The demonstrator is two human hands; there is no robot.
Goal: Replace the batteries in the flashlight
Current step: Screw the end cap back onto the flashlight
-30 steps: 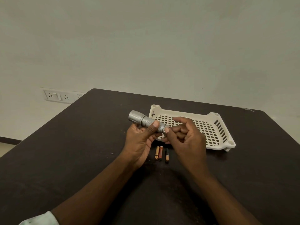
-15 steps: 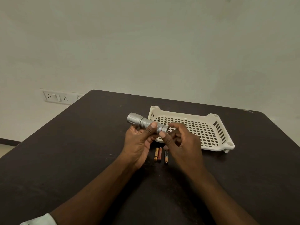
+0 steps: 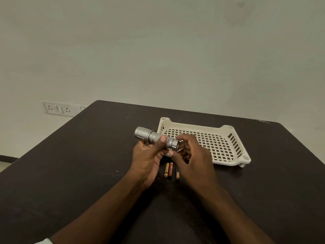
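Note:
A silver flashlight is held level above the dark table, head pointing left. My left hand grips its barrel from below, thumb pressed on top. My right hand is at the tail end, with the index fingertip above the tail cap and the thumb below it. What lies behind the tail end is hidden by my fingers. Three small batteries lie side by side on the table just under my hands, two touching and one slightly to the right.
A cream perforated plastic tray stands on the dark table just behind and right of my hands. A wall socket panel is on the wall at the left, beyond the table edge.
My right fingers have shifted around the tail end, the thumb dropping lower under the cap. The flashlight and my left hand have stayed nearly in place.

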